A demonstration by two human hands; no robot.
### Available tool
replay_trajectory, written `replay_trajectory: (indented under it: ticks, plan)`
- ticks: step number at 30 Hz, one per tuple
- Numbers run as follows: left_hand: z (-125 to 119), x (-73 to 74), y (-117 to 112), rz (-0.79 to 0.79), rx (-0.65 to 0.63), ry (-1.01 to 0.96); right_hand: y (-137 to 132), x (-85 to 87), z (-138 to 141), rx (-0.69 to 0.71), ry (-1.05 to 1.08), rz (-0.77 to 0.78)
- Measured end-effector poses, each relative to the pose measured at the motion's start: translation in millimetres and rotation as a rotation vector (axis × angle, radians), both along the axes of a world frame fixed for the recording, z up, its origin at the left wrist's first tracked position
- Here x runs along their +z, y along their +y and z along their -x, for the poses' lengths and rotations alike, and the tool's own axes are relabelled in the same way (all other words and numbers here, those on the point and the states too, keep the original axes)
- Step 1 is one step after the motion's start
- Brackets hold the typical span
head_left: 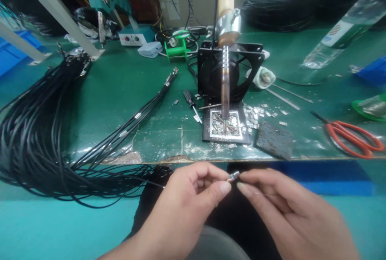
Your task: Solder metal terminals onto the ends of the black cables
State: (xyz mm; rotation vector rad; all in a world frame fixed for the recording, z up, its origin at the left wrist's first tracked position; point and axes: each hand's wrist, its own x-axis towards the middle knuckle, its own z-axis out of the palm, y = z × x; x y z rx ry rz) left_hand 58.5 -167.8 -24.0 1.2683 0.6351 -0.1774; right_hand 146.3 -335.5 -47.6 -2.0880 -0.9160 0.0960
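My left hand (196, 195) pinches a small silvery metal connector (234, 175) between thumb and forefinger, just in front of the bench edge. Coloured bits show at the connector's near end. Thumb and forefinger of my right hand (280, 203) close on its other end. A black cable (152, 182) runs from the left toward my left hand; its end is hidden there. Beyond my hands, a soldering iron (225, 87) points down over a black plate (206, 129) bearing a pale-framed patch of small metal pieces.
Black cables (39, 127) hang in a big bundle at the left. A black fan (220, 71) stands behind the iron. Small metal shells (256, 115), a dark block (274, 139) and orange-handled scissors (350, 135) lie to the right. A screwdriver (189, 100) lies left of the plate.
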Motion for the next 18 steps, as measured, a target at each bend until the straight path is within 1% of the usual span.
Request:
replay_trajectory:
  ticks: [3,8,11,14,18]
  plan:
    - [2,-1.2,-3,-0.109,-0.002,-0.007,-3,-0.8,-2,0.031,-0.017,0.004]
    - [7,-5.5,-6,-0.303,-0.006,-0.068,-6,-2.5,-2,0.081,-0.023,0.102]
    - [10,-8.1,-6,-0.410,-0.014,-0.123,-7,-3.3,0,0.084,-0.042,0.120]
    - [11,-9.9,-5,-0.466,-0.021,-0.164,-6,-2.9,1,0.085,-0.018,0.124]
    - [11,-9.8,-5,-0.482,-0.029,-0.189,-7,-3.2,2,0.079,0.040,0.117]
